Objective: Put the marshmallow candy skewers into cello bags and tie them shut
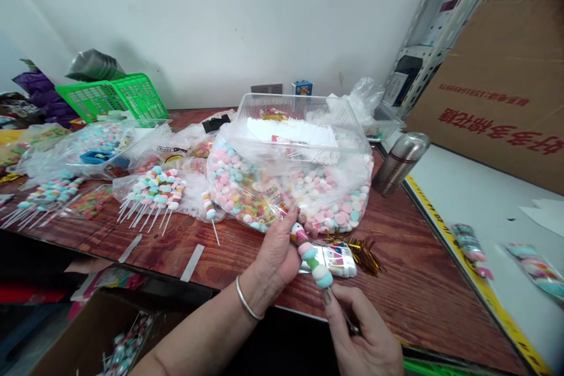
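My right hand pinches the lower end of a marshmallow skewer, threaded with blue, white, green and pink pieces. The skewer slants up and left to my left hand. There, my left thumb and fingers are closed on a printed plastic wrapper around the skewer's upper end. How far the wrapper reaches down the skewer, I cannot tell. Just behind the skewer, a flat stack of silvery printed wrappers lies on the table, touching gold tinsel ties.
A big clear bag of marshmallows fills the middle, with a clear plastic box on it. Finished skewers lie to the left. A steel flask stands right. Wrapped skewers rest on the white side table. A cardboard box sits below.
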The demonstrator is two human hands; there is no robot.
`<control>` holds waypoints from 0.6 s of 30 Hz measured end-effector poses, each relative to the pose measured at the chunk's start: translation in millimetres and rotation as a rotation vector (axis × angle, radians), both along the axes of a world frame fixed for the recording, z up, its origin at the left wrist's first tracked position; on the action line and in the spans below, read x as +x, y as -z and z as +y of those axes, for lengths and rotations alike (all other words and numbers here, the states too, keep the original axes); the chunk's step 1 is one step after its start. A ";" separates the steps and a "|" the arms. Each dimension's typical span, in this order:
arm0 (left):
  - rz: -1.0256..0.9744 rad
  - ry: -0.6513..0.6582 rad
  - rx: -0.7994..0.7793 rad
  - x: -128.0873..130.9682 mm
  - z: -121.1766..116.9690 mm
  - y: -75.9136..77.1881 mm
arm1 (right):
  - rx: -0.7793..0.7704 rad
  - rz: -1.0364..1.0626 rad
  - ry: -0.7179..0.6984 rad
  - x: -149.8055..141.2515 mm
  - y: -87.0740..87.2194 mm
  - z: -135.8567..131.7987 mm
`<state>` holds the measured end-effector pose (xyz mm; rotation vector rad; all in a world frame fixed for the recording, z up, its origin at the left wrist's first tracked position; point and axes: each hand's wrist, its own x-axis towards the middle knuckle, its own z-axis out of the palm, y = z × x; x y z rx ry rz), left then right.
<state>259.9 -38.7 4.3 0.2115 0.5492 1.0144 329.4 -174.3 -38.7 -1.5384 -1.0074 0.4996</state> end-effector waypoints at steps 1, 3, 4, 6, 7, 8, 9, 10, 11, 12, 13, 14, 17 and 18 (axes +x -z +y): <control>-0.004 0.008 0.001 -0.1 -0.1 0.1 | 0.014 -0.066 0.019 2.1 0.4 0.0; -0.024 0.025 0.004 -0.7 -0.1 0.2 | -0.019 -0.072 0.016 5.9 1.2 0.2; -0.039 0.040 0.000 -1.3 0.1 0.2 | -0.064 -0.013 -0.007 7.2 1.5 0.5; -0.077 0.079 -0.019 -2.7 0.5 0.1 | -0.165 0.206 -0.084 8.0 2.1 1.6; -0.096 0.102 -0.029 -3.5 0.8 0.0 | -0.195 0.346 -0.125 7.5 2.5 2.3; -0.113 0.126 -0.036 -4.3 1.1 -0.1 | -0.206 0.488 -0.149 6.5 3.1 3.1; -0.127 0.146 -0.037 -5.1 1.3 -0.3 | -0.209 0.618 -0.162 5.2 3.7 3.9; -0.138 0.164 -0.033 -5.8 1.5 -0.5 | -0.204 0.723 -0.172 3.8 4.5 4.6; -0.147 0.182 -0.030 -6.4 1.7 -0.6 | -0.196 0.797 -0.176 2.6 5.2 5.3; -0.151 0.196 -0.028 -6.8 1.8 -0.6 | -0.185 0.837 -0.177 1.6 6.0 5.8; -0.152 0.206 -0.027 -7.0 1.8 -0.4 | -0.176 0.850 -0.175 1.1 6.7 6.1; -0.151 0.210 -0.026 -7.0 1.8 -0.2 | -0.167 0.843 -0.175 1.1 7.3 6.1; -0.135 0.165 -0.038 -5.6 1.4 1.5 | -0.130 0.688 -0.166 4.0 8.6 5.2; -0.125 0.141 -0.048 -4.8 1.1 2.0 | -0.116 0.586 -0.166 5.7 8.9 4.7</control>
